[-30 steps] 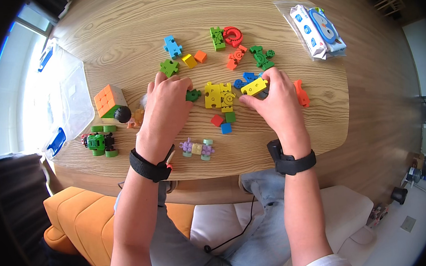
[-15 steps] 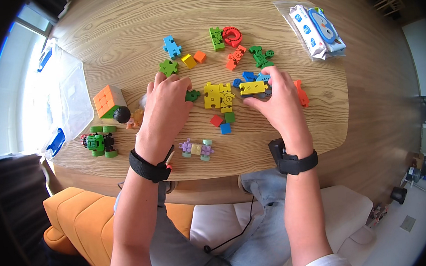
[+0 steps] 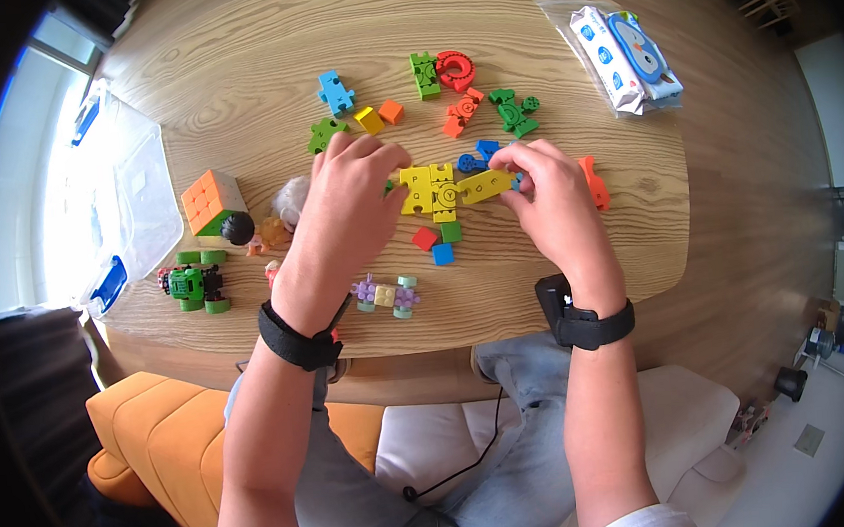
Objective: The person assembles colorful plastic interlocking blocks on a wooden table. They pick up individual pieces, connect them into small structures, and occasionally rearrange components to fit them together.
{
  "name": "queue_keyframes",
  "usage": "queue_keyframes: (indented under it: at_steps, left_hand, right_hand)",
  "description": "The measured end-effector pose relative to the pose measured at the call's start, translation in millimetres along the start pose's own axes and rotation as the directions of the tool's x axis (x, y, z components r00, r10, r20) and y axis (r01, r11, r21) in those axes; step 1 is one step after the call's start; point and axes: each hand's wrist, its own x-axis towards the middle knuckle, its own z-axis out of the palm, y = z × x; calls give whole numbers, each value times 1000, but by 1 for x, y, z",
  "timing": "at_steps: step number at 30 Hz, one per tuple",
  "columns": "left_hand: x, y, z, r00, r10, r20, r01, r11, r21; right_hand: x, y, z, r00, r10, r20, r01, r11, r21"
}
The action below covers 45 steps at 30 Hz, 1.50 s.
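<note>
Fingertips [image 3: 504, 157] of the right hand [image 3: 565, 211] pinch the yellow bar [image 3: 480, 188] by its outer end, leaving its inner end free against the yellow blocks [image 3: 418, 195] between both hands; the left hand [image 3: 346, 198] curls beside them, its grip hidden.

Yellow puzzle pieces [image 3: 418, 192] (black markings); orange-faced cube [image 3: 207, 201]; green toy truck [image 3: 188, 282]; wood-grained table [image 3: 489, 298].
</note>
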Motion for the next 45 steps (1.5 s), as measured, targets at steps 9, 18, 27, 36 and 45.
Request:
queue_keyframes:
  at_steps: [9,18,27,36,45]
  left_hand:
    - [4,24,13,1000,29,0,-28,944,-328]
    - [7,22,1,934,-346,92,345,799,-492]
    - [7,4,-12,903,-425,62,392,757,-522]
    - [0,6,-11,893,-345,289,436,823,-366]
    - [-6,2,-2,890,-317,328,419,853,-312]
  right_hand:
    - [4,-17,5,989,-148,12,144,978,149]
    - [4,-10,0,998,52,-35,-46,989,142]
    - [-2,21,-35,918,365,-154,-377,925,-54]
    - [-9,30,-45,890,454,-48,-456,877,-150]
    - [-17,38,-59,866,498,-52,-501,857,-122]
